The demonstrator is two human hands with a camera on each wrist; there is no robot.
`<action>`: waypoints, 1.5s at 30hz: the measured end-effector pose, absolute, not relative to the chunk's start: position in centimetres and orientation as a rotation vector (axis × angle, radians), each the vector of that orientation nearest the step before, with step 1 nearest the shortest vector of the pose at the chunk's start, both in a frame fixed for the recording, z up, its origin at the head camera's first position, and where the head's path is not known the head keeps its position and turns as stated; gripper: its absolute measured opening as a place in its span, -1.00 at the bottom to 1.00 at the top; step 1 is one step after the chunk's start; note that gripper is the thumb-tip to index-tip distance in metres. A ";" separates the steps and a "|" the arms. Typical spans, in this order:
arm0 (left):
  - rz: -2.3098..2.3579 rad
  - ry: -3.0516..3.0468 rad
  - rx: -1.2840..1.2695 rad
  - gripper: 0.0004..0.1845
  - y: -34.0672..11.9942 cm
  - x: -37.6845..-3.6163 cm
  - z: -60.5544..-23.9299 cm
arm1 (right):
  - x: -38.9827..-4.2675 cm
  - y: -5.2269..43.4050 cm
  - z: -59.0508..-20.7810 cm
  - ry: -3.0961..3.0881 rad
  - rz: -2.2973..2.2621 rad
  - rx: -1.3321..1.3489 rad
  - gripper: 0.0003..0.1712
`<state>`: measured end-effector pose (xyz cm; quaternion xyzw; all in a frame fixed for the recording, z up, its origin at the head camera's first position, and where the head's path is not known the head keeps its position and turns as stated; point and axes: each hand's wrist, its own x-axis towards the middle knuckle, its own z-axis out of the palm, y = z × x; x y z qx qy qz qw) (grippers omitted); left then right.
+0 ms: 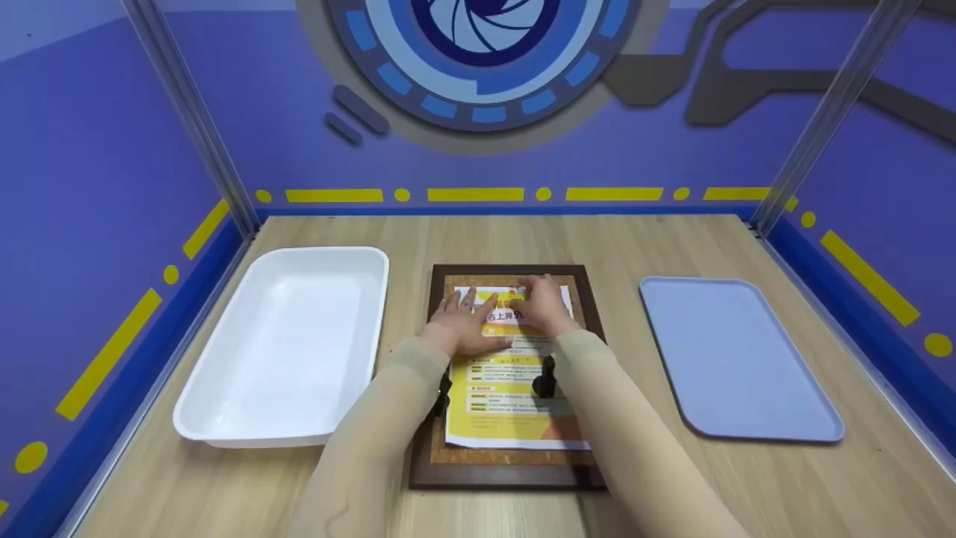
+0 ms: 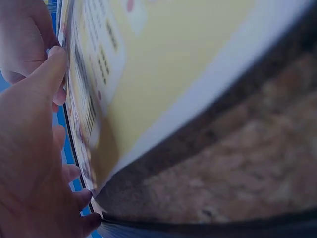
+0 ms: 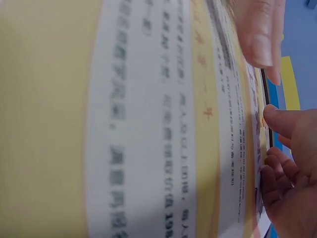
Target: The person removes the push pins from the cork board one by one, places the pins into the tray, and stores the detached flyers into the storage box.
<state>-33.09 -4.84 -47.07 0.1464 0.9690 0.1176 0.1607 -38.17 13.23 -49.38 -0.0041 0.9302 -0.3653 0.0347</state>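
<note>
A yellow and white printed sheet [image 1: 515,422] lies on a cork board [image 1: 515,457] with a dark brown frame [image 1: 508,477]. My left hand [image 1: 464,326] rests on the sheet's upper left part with fingers spread. In the left wrist view, its fingertips [image 2: 84,198] reach the sheet's edge. Near the sheet's top, my right hand [image 1: 545,302] touches the paper with bent fingers, thumb apart from them. The right wrist view shows that thumb [image 3: 277,116] against the paper and no object in the gap. The forearms hide parts of the sheet's sides.
A deep white tray [image 1: 379,321] stands left of the board. To the right lies a flat light-blue tray [image 1: 747,359]. Blue-purple panels [image 1: 478,168] enclose the wooden table [image 1: 612,246] at the back and sides.
</note>
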 end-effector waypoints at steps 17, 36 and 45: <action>0.435 2.671 0.382 0.21 -5.3 -32.4 -46.5 | -38.2 12.8 -50.5 2.892 -1.067 0.020 -0.65; 0.433 2.674 0.359 0.23 -5.1 -32.6 -46.6 | -38.2 12.7 -50.5 2.942 -1.253 -0.034 -0.94; 0.464 2.669 0.353 0.23 -5.1 -32.6 -46.7 | -37.8 13.5 -50.4 2.801 -1.518 -0.096 -0.94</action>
